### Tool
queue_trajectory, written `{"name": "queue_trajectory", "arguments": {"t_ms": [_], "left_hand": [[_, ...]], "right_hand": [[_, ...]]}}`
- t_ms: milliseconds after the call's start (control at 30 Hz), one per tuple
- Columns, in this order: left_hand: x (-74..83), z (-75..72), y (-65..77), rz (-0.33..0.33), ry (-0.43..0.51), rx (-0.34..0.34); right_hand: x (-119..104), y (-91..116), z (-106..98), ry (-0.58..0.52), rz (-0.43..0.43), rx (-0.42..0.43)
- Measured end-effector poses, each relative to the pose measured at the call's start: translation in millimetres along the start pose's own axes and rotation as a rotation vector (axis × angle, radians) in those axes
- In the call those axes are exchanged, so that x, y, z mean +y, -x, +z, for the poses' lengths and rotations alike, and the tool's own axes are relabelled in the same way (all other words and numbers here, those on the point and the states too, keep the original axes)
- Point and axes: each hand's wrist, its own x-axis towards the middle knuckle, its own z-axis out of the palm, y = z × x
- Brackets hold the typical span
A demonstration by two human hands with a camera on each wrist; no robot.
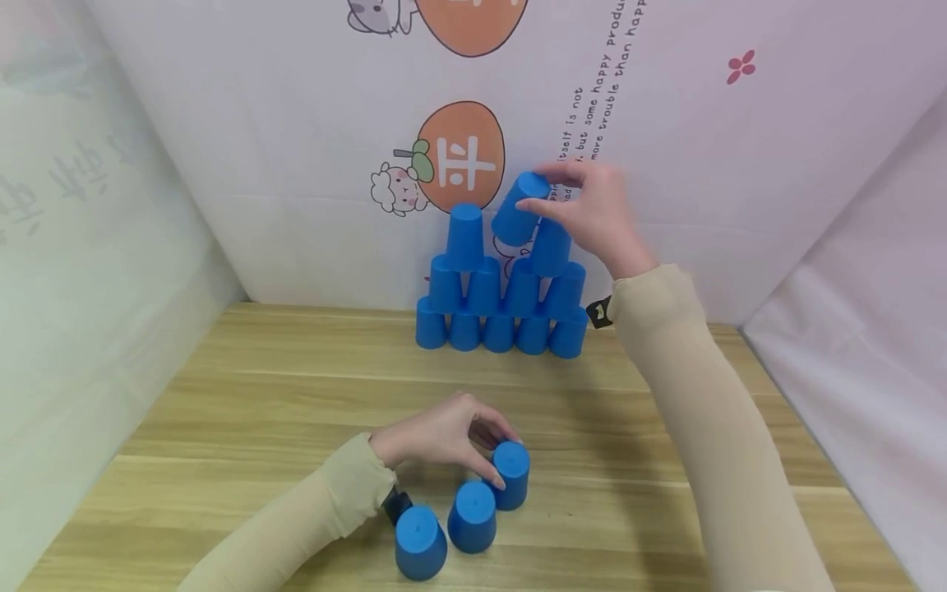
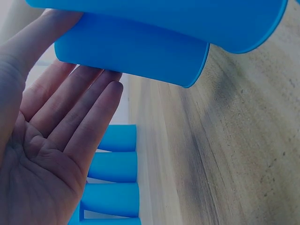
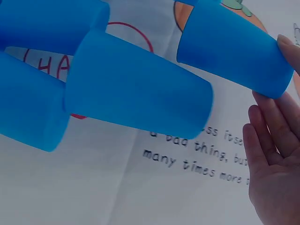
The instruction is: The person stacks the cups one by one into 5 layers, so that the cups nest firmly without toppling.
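Note:
My right hand point(image 1: 595, 210) pinches a tilted blue cup point(image 1: 515, 215) by its narrow end, high over a stacked wall of blue cups. The held cup hangs between two cups of the wall's third tier, the left cup point(image 1: 464, 238) and the right cup point(image 3: 140, 86). Lower down, my left hand point(image 1: 451, 436) has thumb and fingers around an upside-down blue cup point(image 1: 512, 475) on the table. In the left wrist view, its fingertips point(image 2: 112, 79) lie against that cup's side. Two more upside-down cups stand nearby, the middle cup point(image 1: 472, 518) and the nearest cup point(image 1: 420, 543).
The wall's bottom row point(image 1: 499, 333) and second row point(image 1: 484, 288) hold several upside-down cups each, near the wooden table's point(image 1: 296, 362) back edge. Behind them hangs a printed white cloth point(image 1: 666, 148). Pale cloth also lines the left side point(image 1: 96, 271) and right side point(image 1: 858, 271).

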Motion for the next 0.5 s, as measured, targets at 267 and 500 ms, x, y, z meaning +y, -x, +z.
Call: {"name": "queue_trajectory", "arguments": {"t_ms": [267, 500], "left_hand": [[-0.4, -0.4, 0.0, 0.006, 0.001, -0.004], [-0.7, -0.9, -0.1, -0.004, 0.002, -0.004]], "right_hand": [[16, -6, 22, 0.044, 0.026, -0.080], [22, -8, 32, 0.059, 0.014, -0.127]]}}
